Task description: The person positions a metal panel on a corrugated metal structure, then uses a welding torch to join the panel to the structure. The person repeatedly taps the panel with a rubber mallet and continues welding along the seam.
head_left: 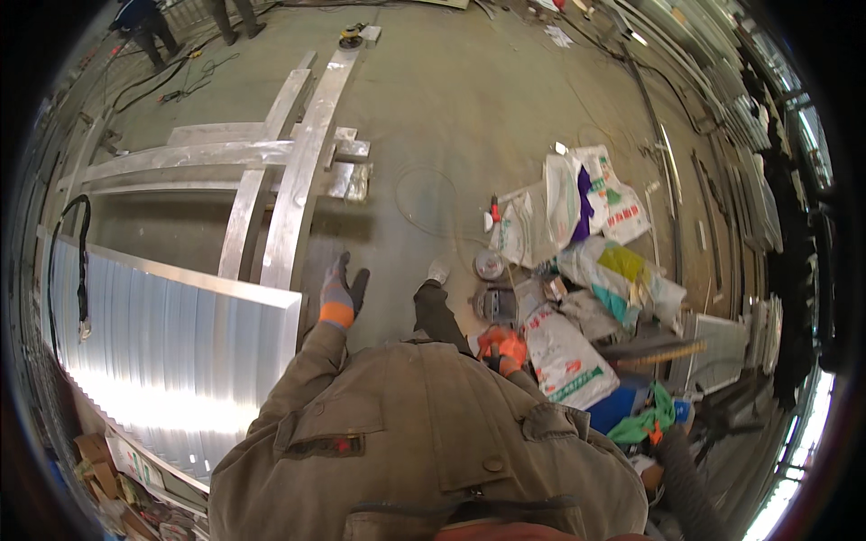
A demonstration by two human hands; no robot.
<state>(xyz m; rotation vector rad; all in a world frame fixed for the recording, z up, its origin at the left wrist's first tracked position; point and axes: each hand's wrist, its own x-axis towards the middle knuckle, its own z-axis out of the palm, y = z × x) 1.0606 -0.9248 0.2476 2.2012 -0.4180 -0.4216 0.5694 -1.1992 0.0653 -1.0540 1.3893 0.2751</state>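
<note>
My left hand [341, 290], in a grey glove with an orange cuff, is raised with fingers spread and holds nothing; it hovers beside the corner of a ribbed shiny metal panel [162, 334]. My right hand [502, 348], in an orange glove, hangs low at my side near a white printed sack [561, 353]; its fingers look curled, and whether it holds anything is unclear. My olive jacket fills the lower middle. One leg and a shoe [438, 270] step forward on the concrete floor.
A welded frame of long metal beams [298, 171] lies ahead left. Sacks, bags and a small round disc [489, 264] litter the floor at right. An angle grinder [350, 37] sits far ahead. Metal bars line the right side. Other people's legs [153, 32] show at top left.
</note>
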